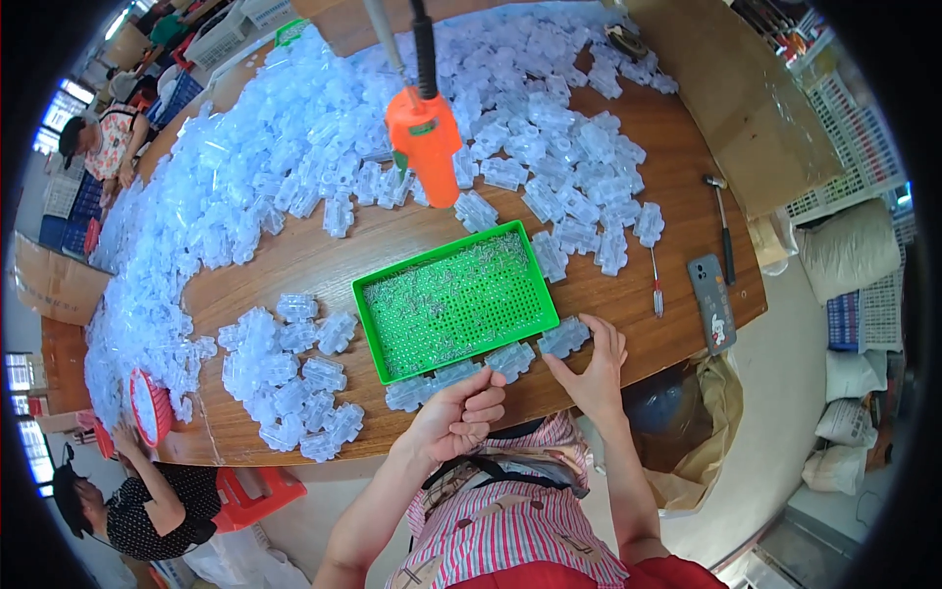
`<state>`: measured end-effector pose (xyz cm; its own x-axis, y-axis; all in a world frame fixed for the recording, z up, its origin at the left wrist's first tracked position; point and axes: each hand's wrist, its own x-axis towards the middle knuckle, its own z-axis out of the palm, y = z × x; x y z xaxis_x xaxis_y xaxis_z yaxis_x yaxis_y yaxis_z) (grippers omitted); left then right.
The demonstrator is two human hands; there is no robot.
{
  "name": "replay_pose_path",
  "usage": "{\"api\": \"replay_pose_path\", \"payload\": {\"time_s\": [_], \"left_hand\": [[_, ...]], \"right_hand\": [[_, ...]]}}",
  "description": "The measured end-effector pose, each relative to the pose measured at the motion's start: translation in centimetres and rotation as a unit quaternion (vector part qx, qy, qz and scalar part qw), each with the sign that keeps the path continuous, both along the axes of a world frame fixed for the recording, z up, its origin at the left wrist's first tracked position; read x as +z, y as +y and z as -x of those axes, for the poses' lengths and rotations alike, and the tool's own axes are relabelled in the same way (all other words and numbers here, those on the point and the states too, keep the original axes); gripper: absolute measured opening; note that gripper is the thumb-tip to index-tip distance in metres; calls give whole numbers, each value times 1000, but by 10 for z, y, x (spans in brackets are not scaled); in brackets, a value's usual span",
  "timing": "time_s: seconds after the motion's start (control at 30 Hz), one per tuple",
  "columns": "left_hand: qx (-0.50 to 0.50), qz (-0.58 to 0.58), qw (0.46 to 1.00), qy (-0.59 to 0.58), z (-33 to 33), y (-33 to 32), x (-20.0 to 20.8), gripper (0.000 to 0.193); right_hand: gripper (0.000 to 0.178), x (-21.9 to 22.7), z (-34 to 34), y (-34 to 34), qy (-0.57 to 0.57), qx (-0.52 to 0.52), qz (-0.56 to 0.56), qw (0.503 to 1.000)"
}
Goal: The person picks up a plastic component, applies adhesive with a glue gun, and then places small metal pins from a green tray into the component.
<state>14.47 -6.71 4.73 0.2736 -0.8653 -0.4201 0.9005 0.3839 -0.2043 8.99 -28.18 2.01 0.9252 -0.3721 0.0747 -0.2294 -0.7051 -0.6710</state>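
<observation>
A green perforated tray (369,339) sits on the table in front of me, with many small metal screws (432,294) scattered in it. Clear plastic parts line its near edge, one of them (510,360) beside my left fingers. My left hand (459,417) is closed in a pinch just short of this row; whatever its fingers hold is hidden or too small to name. At the row's right end, my right hand (601,378) has thumb and forefinger around a clear plastic part (564,337). Above the tray hangs an orange electric screwdriver (424,142), touched by neither hand.
A large heap of clear plastic parts (235,162) covers the far and left table; a smaller pile (285,378) lies left of the tray. At right are a phone (711,302), a hammer (724,231) and a thin screwdriver (656,285). Other people sit at left.
</observation>
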Motion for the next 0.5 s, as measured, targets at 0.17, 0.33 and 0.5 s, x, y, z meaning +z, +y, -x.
{"api": "replay_pose_path", "payload": {"time_s": [0.17, 0.33, 0.5], "left_hand": [[-49, -59, 996, -46, -5, -14, 0, 28], [-114, -153, 966, -176, -18, -18, 10, 27], [-153, -209, 928, -267, -32, -23, 24, 30]], "right_hand": [[56, 5, 0, -7, -5, -13, -18, 1000], [39, 10, -1, -15, -59, -29, -80, 995], [30, 9, -1, -21, 4, -62, -353, 934]]}}
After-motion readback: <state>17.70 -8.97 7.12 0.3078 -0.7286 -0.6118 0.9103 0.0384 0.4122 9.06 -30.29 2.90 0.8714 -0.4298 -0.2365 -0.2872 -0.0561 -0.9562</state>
